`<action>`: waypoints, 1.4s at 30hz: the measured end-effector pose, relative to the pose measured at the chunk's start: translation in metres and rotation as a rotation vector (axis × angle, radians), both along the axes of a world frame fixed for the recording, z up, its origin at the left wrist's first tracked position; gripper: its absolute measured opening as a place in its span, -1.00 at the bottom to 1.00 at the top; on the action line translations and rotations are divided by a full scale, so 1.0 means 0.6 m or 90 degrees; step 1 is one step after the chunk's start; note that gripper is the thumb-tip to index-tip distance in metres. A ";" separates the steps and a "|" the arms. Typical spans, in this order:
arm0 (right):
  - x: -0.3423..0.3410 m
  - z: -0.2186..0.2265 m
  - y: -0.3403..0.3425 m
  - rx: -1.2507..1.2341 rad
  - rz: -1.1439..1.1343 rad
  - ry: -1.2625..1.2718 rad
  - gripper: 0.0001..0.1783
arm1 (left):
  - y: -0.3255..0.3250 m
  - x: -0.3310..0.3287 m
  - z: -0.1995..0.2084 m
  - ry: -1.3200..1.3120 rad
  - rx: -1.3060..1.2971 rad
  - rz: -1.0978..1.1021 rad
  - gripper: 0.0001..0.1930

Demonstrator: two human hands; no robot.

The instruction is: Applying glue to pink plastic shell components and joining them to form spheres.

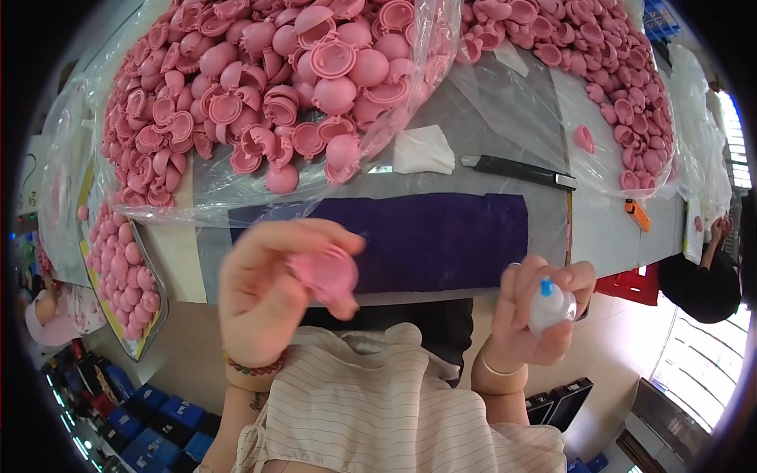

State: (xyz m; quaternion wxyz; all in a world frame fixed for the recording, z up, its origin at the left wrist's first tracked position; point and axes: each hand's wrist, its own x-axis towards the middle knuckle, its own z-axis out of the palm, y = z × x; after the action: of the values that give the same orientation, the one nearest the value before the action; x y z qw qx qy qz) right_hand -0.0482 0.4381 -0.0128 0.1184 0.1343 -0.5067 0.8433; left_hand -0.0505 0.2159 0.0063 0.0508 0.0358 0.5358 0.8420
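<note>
My left hand (pixel 260 288) is raised over the near edge of the table, its fingers closed round a pink plastic shell piece (pixel 328 274) with a hollow, cup-like shape. To the right, my right hand (pixel 514 314) grips a small translucent squeeze bottle (pixel 550 310) with a blue tip pointing up. The two hands are well apart, and the bottle does not touch the shell piece. Beyond them lies a dark purple cloth (pixel 426 244) on the table. A large heap of similar pink shell pieces (pixel 225 106) fills a clear plastic bag at the far left.
Another heap of pink pieces (pixel 623 102) spreads at the far right, on plastic sheeting. A white folded tissue (pixel 424 150), a black-handled tool (pixel 516 169) and an orange lighter (pixel 637 214) lie behind the cloth. On the left stands a tray (pixel 154 329) of rounded pink pieces. Other people sit at both sides.
</note>
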 end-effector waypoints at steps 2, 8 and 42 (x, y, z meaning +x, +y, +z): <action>-0.005 0.001 -0.026 -0.100 0.054 -0.014 -0.62 | 0.019 0.004 -0.007 -0.082 0.110 -0.117 -0.56; -0.001 0.013 -0.034 0.097 -0.127 0.197 -0.42 | 0.054 0.013 0.008 -0.230 0.164 -0.170 -0.55; 0.000 0.009 -0.039 0.348 -0.296 0.316 -0.25 | 0.052 0.010 -0.025 -0.089 0.120 -0.201 -0.59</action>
State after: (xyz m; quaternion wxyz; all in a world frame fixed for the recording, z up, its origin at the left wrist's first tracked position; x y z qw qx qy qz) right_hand -0.0479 0.4146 -0.0076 0.3830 0.2418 -0.6845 0.5712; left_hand -0.0446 0.2474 -0.0085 0.2161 0.0654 0.4378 0.8703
